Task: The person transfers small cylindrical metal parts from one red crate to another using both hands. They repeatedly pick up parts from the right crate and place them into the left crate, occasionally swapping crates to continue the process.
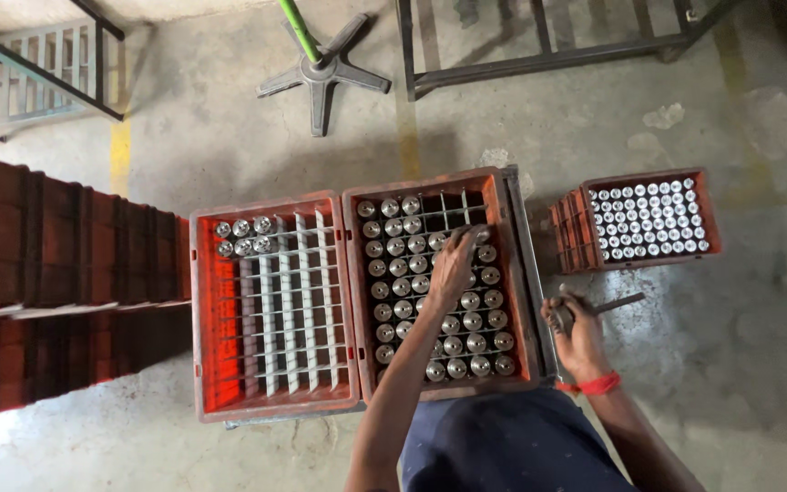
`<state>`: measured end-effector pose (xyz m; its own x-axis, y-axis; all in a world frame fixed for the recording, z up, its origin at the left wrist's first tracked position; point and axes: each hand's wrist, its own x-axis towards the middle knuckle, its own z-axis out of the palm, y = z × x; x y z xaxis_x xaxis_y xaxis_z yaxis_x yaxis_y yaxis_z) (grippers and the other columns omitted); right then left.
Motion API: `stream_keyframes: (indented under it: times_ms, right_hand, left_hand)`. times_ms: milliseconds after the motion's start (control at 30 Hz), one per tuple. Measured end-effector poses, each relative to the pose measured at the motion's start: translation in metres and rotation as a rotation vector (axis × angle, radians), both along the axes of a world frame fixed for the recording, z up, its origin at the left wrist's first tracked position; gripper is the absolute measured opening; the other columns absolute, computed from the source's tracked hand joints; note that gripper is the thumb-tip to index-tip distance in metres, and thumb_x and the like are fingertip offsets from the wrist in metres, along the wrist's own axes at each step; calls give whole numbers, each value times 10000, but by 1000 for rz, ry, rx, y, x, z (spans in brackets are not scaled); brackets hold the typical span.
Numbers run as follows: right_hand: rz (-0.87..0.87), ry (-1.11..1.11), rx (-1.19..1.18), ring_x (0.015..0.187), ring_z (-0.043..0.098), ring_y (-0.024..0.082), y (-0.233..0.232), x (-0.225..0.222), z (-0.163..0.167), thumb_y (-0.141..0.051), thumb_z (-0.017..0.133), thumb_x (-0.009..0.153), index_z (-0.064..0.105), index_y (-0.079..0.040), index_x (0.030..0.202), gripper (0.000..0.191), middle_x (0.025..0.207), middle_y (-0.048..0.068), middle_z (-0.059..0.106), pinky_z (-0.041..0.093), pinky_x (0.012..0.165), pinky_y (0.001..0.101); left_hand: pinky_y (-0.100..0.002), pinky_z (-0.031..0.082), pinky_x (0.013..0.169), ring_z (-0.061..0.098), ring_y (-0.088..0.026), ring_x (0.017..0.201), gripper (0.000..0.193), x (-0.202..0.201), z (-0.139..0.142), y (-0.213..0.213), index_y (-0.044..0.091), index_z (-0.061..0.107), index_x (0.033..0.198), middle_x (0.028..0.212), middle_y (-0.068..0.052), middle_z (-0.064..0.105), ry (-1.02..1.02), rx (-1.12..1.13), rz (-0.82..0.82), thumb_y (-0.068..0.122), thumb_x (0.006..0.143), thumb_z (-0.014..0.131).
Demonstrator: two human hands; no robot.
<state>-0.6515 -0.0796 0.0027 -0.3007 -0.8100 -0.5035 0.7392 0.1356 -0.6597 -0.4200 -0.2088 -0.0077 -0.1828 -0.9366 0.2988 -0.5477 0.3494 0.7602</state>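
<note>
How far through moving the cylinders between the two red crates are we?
Early. The left red gridded crate holds only a few shiny metal cylinders in its far-left corner. The left hand reaches into the nearly full middle red crate; the right hand grips a dark metal tool.

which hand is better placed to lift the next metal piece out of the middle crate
Left, most likely. The left hand already rests on the metal cylinders in the middle crate, while the right hand sits outside it gripping a tool.
</note>
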Motion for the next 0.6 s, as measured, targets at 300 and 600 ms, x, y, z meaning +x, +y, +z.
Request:
stream_keyframes:
  times_ms: [300,600]
  right_hand:
    - [68,19,105,954,693,274,56,-3,-6,-36,528,1054,633,-31,1190,173,963,137,677,579,917,409]
    - [128,43,80,959,648,264,85,32,-9,-52,513,1078,622,-19,1171,147,974,119,660,527,882,417]
  left_hand:
    - [-519,526,629,709,-408,749,401,209,4,20,148,616,1318,835,-175,722,-122,260,730,246,949,738]
    - [-493,572,668,649,-414,996,636,346,26,5,183,589,1359,1121,-257,658,-539,162,703,375,797,816]
